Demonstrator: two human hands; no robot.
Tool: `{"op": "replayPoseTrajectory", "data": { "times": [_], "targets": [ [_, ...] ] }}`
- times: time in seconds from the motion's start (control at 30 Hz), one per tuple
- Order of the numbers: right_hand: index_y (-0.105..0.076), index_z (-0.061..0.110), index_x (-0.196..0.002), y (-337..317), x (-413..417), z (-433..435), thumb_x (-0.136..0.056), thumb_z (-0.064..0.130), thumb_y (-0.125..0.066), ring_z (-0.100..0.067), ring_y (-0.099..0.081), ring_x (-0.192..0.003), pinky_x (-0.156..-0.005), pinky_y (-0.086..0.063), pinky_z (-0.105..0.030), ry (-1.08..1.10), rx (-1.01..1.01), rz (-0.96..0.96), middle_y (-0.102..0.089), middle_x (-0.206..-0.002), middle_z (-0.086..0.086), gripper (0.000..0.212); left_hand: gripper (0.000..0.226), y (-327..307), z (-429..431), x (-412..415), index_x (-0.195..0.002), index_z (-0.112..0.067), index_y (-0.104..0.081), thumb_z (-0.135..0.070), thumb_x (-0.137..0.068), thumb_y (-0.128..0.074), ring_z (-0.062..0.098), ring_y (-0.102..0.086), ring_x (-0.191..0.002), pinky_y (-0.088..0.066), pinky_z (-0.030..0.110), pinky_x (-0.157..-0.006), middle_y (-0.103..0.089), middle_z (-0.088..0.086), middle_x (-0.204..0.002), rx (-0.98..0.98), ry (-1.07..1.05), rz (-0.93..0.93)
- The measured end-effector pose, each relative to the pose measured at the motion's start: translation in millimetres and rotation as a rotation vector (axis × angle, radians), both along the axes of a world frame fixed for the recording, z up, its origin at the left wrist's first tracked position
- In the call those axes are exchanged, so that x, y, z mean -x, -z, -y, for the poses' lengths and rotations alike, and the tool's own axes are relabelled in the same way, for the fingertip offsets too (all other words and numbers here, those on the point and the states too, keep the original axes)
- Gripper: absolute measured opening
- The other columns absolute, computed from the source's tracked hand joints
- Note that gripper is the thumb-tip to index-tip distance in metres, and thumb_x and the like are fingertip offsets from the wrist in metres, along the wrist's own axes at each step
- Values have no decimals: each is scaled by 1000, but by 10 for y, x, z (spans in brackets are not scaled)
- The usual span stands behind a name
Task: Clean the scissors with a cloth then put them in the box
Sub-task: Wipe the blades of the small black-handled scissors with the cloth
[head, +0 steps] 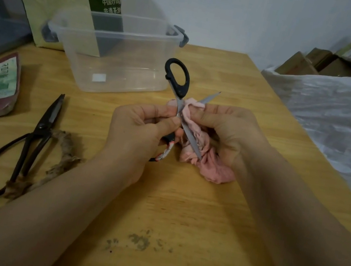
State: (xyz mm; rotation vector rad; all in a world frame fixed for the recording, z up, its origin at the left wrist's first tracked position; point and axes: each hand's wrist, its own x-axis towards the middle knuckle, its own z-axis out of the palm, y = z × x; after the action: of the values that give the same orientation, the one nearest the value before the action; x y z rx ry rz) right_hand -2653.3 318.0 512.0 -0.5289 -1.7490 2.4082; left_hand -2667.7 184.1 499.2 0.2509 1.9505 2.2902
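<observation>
A pale wooden table (180, 204) fills my view, with a white wall behind it. At the centre of the frame I see the grey-bladed scissors (189, 136) held above the wood, blades spread apart, one black handle loop pointing up. The left hand (140, 126) pinches them near the pivot. The right hand (229, 130) grips the pink cloth (214, 170), bunched against one blade, its loose end resting on the table. The clear plastic box (116, 37) stands open-topped just above, upper centre. Old dark scissors (41, 128) lie at lower left.
</observation>
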Motion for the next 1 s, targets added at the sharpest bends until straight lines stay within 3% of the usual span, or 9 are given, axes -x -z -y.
{"op": "replayPoseTrajectory", "data": {
  "times": [0.13,0.33,0.5,0.63,0.77,0.9,1.0],
  "targets": [
    [-70,-1,-82,-22,39,-120,-72,6,-78,-18,-69,-58,-52,-56,-28,122,-21,-14,-71,-67,-12,14,13,-17,-13,-25,-91,-3,-68,5,-83,-62,13,-62,-55,-53,19,-53,-69,7,-63,-28,41,-4],
    [-70,-9,-89,21,-8,27,-72,-1,-75,-27,-69,-62,-62,-60,-36,-17,-110,-24,-71,-77,-22,19,15,21,32,9,-96,-1,-69,2,-82,-64,17,-61,-58,-52,21,-53,-67,11,-68,-11,-3,-7],
    [-70,-1,-92,-23,62,-190,-71,10,-80,-21,-70,-67,-60,-58,-29,179,-41,11,-72,-76,-13,25,14,-4,-20,-41,-96,0,-68,3,-83,-62,15,-59,-53,-45,15,-44,-66,13,-66,-18,55,-9],
    [-71,0,-85,23,50,-171,-72,10,-79,-25,-70,-76,-67,-60,-37,129,-12,41,-73,-82,-16,19,13,22,4,-38,-95,0,-68,2,-84,-62,16,-58,-53,-43,15,-42,-65,12,-63,-19,40,-1],
    [-69,-1,-77,13,30,-117,-74,4,-76,-22,-69,-59,-56,-59,-33,44,-12,23,-70,-65,-14,9,13,4,20,-28,-95,1,-68,3,-84,-61,16,-57,-53,-48,17,-45,-64,11,-60,-37,59,1],
    [-71,3,-87,-25,86,-220,-67,12,-82,-19,-68,-64,-56,-55,-26,164,-11,26,-71,-72,-9,25,14,-6,-11,-48,-96,2,-67,3,-84,-61,16,-58,-54,-53,20,-52,-65,13,-64,-53,83,4],
    [-71,4,-86,-4,78,-235,-67,15,-82,-17,-66,-61,-52,-53,-24,188,-1,34,-71,-70,-8,25,13,1,-7,-50,-96,2,-68,2,-85,-61,17,-57,-55,-52,20,-52,-64,12,-63,-47,71,2]
  ]
}}
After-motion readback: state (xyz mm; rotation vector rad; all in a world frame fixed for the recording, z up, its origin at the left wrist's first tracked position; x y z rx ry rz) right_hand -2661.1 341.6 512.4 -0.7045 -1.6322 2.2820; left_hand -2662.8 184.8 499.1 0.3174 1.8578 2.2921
